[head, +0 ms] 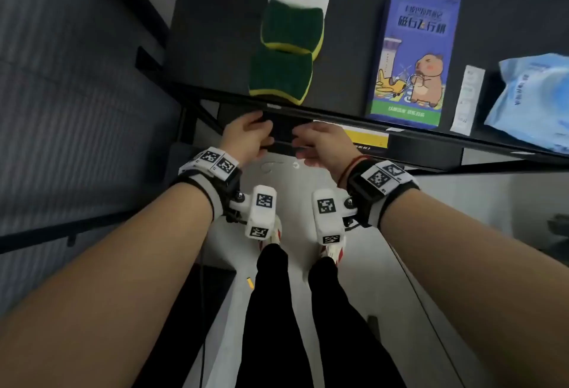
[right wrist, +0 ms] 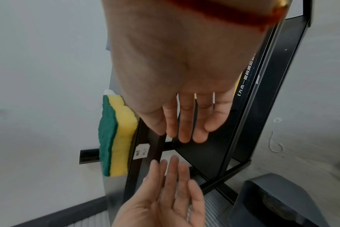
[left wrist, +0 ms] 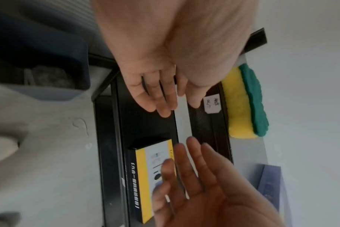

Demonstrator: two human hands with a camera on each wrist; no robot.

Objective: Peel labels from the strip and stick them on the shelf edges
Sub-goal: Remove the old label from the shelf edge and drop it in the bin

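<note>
At the bottom of the head view we see our two forearms reaching up the frame, with camera bands on the wrists. Above them, in the middle, our left hand (head: 246, 138) and right hand (head: 323, 144) are just below the front edge of the shelf (head: 338, 116). Both wrist views show each grip wide open, fingers straight and slightly spread, palms facing one another, and nothing held between them. We cannot find the label strip in any view.

One white label (left wrist: 211, 104) already sits on the shelf edge, in the right middle of the left wrist view, just beside the left fingertips and directly below the yellow and green sponge (head: 280, 76).

Further up the head view, the blue box (head: 412, 55) stands at the upper right and a pale blue packet (head: 535, 104) at the right border. A yellow box (left wrist: 153, 176) lies on the lower shelf.

We judge these risks: with no strip in hand, the next label cannot be peeled until we find it. The sponge overhangs the edge, so a hand moving upward could knock it down. A finger rubbing the stuck label could lift its corner.
</note>
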